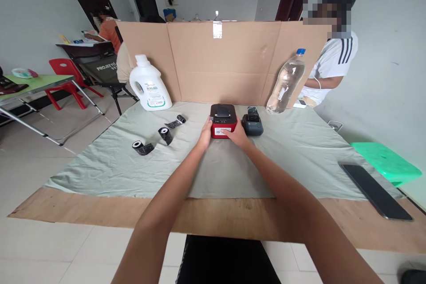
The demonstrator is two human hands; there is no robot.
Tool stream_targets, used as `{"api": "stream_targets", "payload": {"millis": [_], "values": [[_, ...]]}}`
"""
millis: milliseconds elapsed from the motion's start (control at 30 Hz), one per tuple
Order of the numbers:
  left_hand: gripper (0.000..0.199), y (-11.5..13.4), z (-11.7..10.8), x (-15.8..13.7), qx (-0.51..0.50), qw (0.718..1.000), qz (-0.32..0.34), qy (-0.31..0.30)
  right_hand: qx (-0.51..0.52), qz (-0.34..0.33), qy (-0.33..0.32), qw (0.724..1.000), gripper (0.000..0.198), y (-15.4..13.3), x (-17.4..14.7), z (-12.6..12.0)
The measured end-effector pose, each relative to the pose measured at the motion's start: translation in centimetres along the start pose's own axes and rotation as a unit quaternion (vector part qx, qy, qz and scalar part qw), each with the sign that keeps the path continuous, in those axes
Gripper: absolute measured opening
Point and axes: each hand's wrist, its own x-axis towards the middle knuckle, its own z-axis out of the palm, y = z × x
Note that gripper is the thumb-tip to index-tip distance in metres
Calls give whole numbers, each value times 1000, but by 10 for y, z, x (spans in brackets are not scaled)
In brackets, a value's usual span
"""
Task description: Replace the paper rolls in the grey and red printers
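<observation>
A red and black receipt printer (223, 120) sits on the grey-green cloth in the middle, with a white label on its front. My left hand (206, 134) is closed against its left side. My right hand (238, 134) grips the right side, the thumb across the front by the label. Just right of it stands a smaller dark grey printer (252, 125), with black film on top. To the left lie a small black roll (180, 119), a second black roll (165, 135) and a third black roll (141, 147), each with a loose end unwound.
A cardboard screen (222, 62) stands behind, a white detergent jug (149, 84) and a water bottle (286, 80) leaning against it. A dark tablet (376, 191) lies at the right edge. A green stool (386, 162) is beside the table. Two other people are beyond the screen.
</observation>
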Motion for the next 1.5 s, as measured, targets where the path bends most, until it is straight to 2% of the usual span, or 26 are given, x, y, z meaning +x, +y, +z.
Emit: {"api": "stream_targets", "payload": {"millis": [100,233,333,433,567,667,1000,1167,1333,1500], "values": [[58,2,1,-36,52,998,31,5,-47,-35,31,998,97,-18,-24,-4],[64,13,-1,-108,155,984,82,-18,-106,-71,30,991,93,-45,-82,-22],[69,15,1,-153,206,975,78,-26,-105,-76,31,991,91,-56,-125,-29],[69,10,4,-176,215,974,71,-23,-101,-71,38,992,93,-56,-150,-30],[65,-1,8,-180,213,975,64,-9,-95,-61,25,993,92,-48,-158,-29],[62,-6,9,-180,205,976,67,3,-96,-61,42,993,94,-42,-160,-27],[62,-9,8,-190,245,962,120,30,-101,-68,65,990,100,-33,-164,-23],[54,-9,9,-188,250,961,108,37,-126,-44,56,989,102,-36,-164,-22],[58,-11,6,-189,244,962,116,29,-118,-39,52,991,102,-41,-170,-24],[61,-2,12,-183,279,957,71,27,-129,-11,38,991,104,-45,-161,-24]]}}
